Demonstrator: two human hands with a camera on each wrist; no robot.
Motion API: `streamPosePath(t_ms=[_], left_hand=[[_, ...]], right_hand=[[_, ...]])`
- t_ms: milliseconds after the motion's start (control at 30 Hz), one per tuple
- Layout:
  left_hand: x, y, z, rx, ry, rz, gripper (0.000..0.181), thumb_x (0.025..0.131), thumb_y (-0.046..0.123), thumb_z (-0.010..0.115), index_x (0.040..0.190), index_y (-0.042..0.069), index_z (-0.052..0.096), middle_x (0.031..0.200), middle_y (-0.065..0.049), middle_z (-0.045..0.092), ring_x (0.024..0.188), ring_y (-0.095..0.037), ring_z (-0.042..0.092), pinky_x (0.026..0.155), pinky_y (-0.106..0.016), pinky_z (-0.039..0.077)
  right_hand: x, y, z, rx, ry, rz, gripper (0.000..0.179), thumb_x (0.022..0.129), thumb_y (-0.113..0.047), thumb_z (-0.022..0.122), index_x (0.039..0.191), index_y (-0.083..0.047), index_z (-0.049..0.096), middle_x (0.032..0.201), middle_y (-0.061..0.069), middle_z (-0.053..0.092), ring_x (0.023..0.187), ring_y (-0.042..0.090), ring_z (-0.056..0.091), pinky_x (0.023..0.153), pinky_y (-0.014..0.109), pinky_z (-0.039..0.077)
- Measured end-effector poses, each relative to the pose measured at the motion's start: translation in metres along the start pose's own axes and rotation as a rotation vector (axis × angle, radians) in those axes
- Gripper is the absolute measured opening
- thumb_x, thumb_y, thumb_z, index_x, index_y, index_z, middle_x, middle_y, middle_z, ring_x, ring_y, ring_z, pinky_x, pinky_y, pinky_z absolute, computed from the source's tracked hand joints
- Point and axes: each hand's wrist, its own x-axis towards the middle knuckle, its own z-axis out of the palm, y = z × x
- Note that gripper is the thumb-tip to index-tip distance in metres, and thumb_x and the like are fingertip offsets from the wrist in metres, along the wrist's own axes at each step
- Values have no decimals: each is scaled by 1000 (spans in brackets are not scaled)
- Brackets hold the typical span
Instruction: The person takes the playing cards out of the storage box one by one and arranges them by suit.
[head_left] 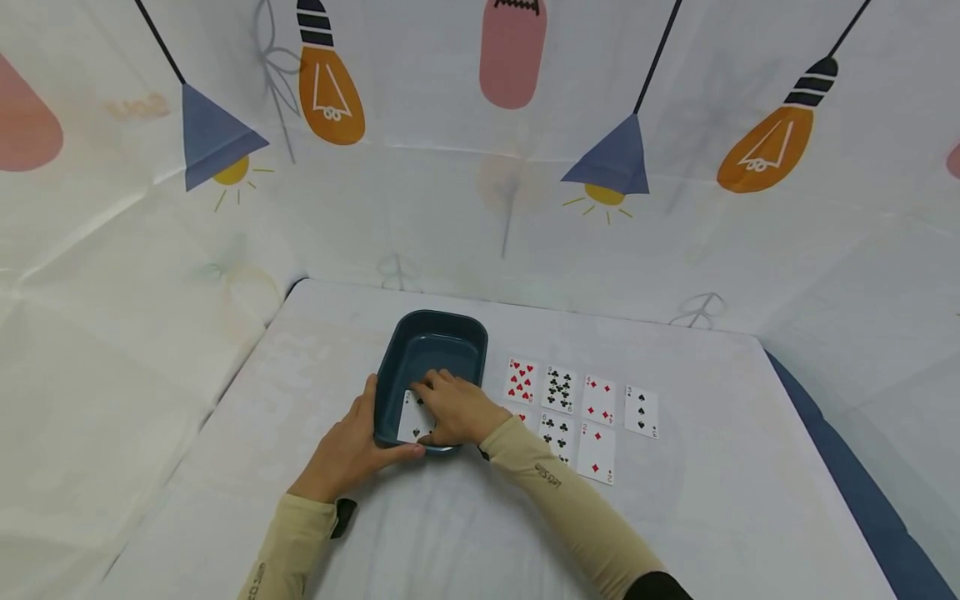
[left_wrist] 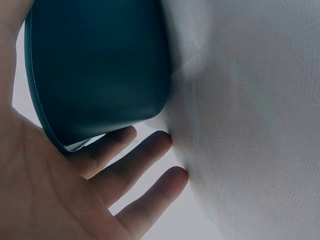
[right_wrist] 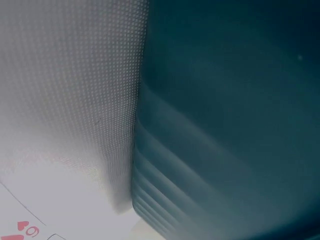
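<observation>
A dark teal rectangular dish (head_left: 467, 329) stands on the table. In its near left part a white playing card (head_left: 408, 414) with black spade pips lies tilted. My right hand (head_left: 456, 408) reaches over the near right side and pinches that card, fingers by its upper edge and thumb by its lower one. Around the dish's near left corner spreads my left hand (head_left: 348, 446), fingers along the left wall and thumb along the near rim. The left wrist view shows its straight fingers (left_wrist: 150, 192) below the wall. Only the dish's outside (right_wrist: 225, 130) fills the right wrist view; the hand is hidden there.
Right of the dish, face-up cards lie in two rows, among them a heart card (head_left: 521, 381), a club card (head_left: 558, 389), a four of diamonds (head_left: 598, 399), a spade card (head_left: 641, 411) and a two of diamonds (head_left: 597, 452). My right sleeve (head_left: 558, 492) covers parts of the near row.
</observation>
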Motion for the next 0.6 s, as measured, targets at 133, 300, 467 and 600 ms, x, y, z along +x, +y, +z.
streamPosePath(t_ms=[133, 300, 467, 600], left_hand=[[0, 0, 0, 0, -2, 1, 133, 76, 74, 73, 161, 1, 2, 152, -32, 37, 121, -47, 57, 93, -58, 49], [1, -1, 1, 4, 1, 9, 132, 77, 74, 72, 161, 0, 2, 151, -33, 37, 118, -49, 58, 91, -58, 50], [1, -2, 1, 0, 0, 5, 132, 77, 74, 72, 161, 1, 2, 152, -32, 37, 117, -49, 58, 91, -58, 50], [1, -1, 0, 1, -5, -1, 132, 77, 75, 71, 161, 1, 1, 152, -32, 37, 117, -49, 58, 91, -58, 50]], right_hand=[[-1, 1, 0, 9, 26, -13, 87, 80, -56, 81, 148, -12, 50, 138, 6, 51, 118, 20, 51, 98, 31, 48], [-3, 3, 1, 43, 74, -38, 84, 80, -54, 82, 147, -13, 52, 136, 6, 52, 116, 19, 51, 95, 30, 49], [-4, 3, 1, 67, 121, -60, 82, 80, -52, 83, 145, -13, 54, 133, 6, 52, 114, 19, 51, 92, 30, 50], [-5, 4, 1, 72, 137, -63, 82, 80, -52, 83, 146, -13, 53, 134, 6, 51, 116, 20, 50, 93, 31, 50]])
